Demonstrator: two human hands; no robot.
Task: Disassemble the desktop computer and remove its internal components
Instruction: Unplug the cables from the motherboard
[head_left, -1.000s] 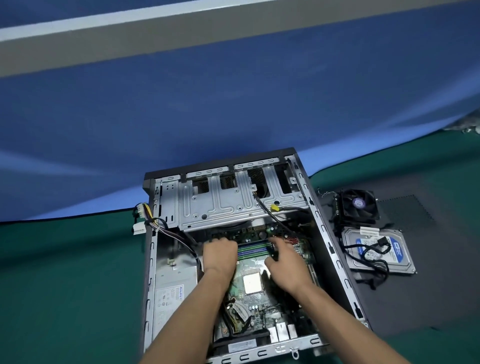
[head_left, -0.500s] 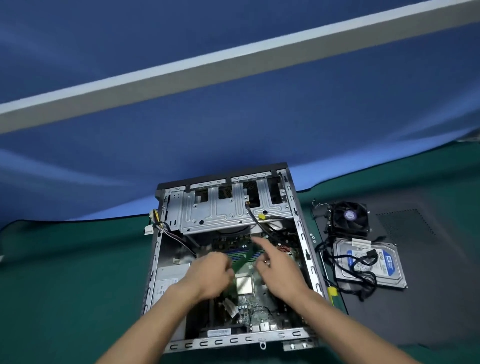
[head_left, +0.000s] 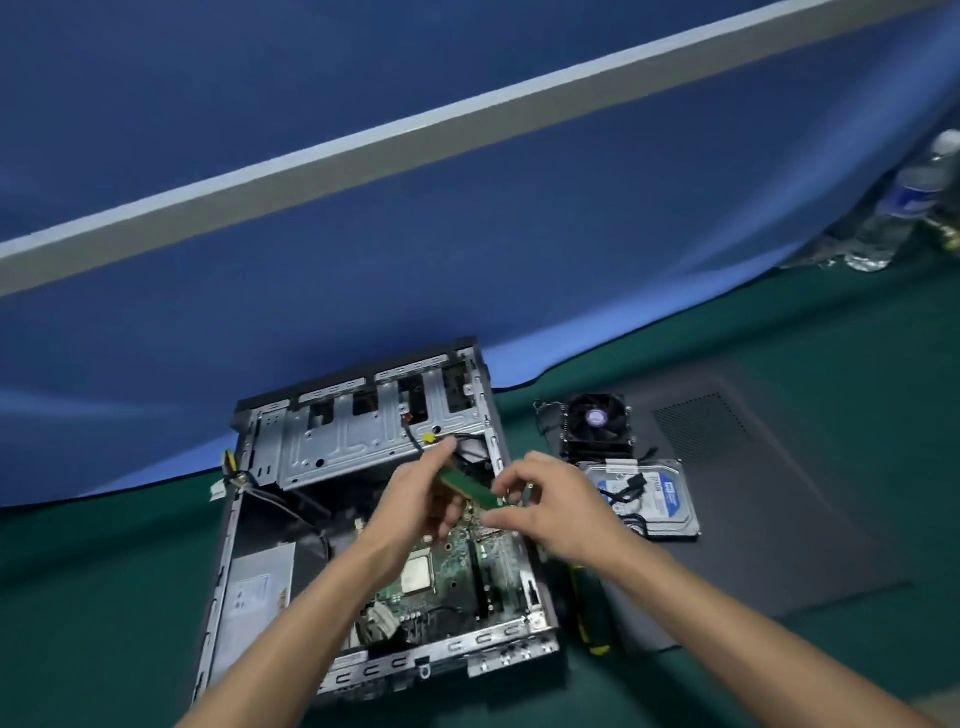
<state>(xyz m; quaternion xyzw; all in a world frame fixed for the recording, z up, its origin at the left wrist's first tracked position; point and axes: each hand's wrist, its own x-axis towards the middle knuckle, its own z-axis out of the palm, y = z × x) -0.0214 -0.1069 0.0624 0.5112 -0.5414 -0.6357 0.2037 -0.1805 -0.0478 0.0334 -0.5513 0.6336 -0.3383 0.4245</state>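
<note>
Lifted clear of the board (head_left: 457, 561) now, the RAM stick (head_left: 467, 486) hangs over the case (head_left: 358, 441) — both hands, left (head_left: 415, 499) and right (head_left: 550, 504), pinching its ends, likely to keep it level.

Makeshift repair or recording bench: green cloth table (head_left: 104, 597), blue fabric backdrop (head_left: 467, 249) at 12 o'clock, opened computer case (head_left: 270, 519), loose cooler fan (head_left: 597, 423) and hard drive (head_left: 660, 499) at 2 o'clock.

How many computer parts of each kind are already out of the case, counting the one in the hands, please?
Memory stick, held above the case by both hands: 1
Cooling fan on the mat: 1
Hard drive on the mat: 1
Total: 3
</note>
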